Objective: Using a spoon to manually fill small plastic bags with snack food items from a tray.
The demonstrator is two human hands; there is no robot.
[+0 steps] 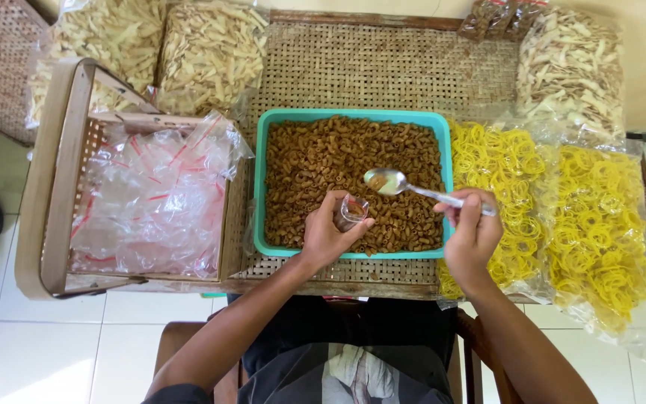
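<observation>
We are holding a small clear plastic bag [351, 212] in our left hand [328, 236], fingers curled around it with its mouth facing up; some brown pieces are already sitting inside it. Our right hand [472, 228] is pinching the handle of a metal spoon [401, 185], whose bowl is pointing toward the left hand and hovering just above and beside the bag's mouth, carrying a few brown pieces. Both hands are working over a teal tray [260, 187] filled with brown curled macaroni snacks [338, 161], which is lying directly under the left hand and just left of the right hand. The tray is resting on a woven rattan worktop [383, 63]. To the outer side of the left hand, a wooden crate [57, 179] is holding a heap of empty clear bags with red stripes [151, 198]. Under and beyond the right hand, bags of yellow ring crackers [592, 224] are lying on the worktop. Farther from both hands, along the far edge, bags of pale stick snacks [203, 52] are piled. The floor below is white tile [39, 352].
</observation>
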